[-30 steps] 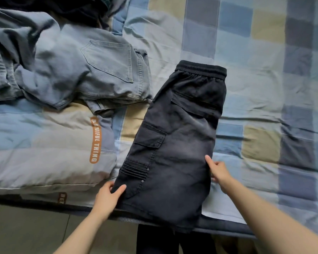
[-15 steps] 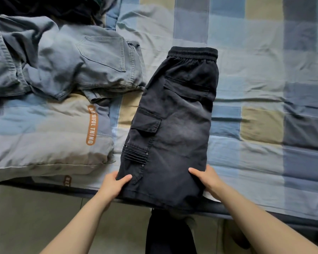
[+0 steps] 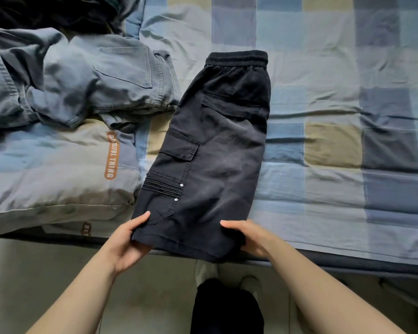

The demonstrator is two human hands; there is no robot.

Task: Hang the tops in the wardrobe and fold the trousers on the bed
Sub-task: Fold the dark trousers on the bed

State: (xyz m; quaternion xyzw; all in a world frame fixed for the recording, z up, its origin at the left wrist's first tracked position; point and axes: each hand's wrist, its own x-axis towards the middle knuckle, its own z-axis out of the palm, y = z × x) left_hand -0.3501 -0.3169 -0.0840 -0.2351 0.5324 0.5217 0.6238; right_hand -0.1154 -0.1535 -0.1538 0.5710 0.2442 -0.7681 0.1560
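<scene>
**Item: black shorts, mid-fold, bed edge**

Location: The shorts [image 3: 212, 150] lie flat on the bed [image 3: 336, 150] at picture centre, already doubled lengthwise, waistband at 12 o'clock, hem at 6 o'clock overhanging the bed's near edge.

Grip: The left hand [image 3: 128, 239] holds the hem corner at 7 o'clock of the shorts, thumb on top, fingers curled beneath. The right hand [image 3: 249, 237] holds the opposite corner at 5 o'clock the same way, thumb over and fingers under the cloth. Both are closed on fabric, not loose.

Progress, as judged: The first fold looks done; the cross fold, hem toward waistband, appears to be the step in hand. The jeans [image 3: 87, 80], at 10 o'clock, lie crumpled and unfolded, touching the shorts' left edge near the waistband. A dark heap [image 3: 58, 13] at 11 o'clock is unsorted; whether it holds tops cannot be told. No wardrobe is in view, so hanging cannot be assessed.

Writing: The pillow [image 3: 53, 174] at 9 o'clock carries an orange label [image 3: 112, 158], partly creased, reading "…TIFUL THING". A second orange tag near its lower edge shows only a few letters, not legible. No brand shows on the shorts.
</scene>
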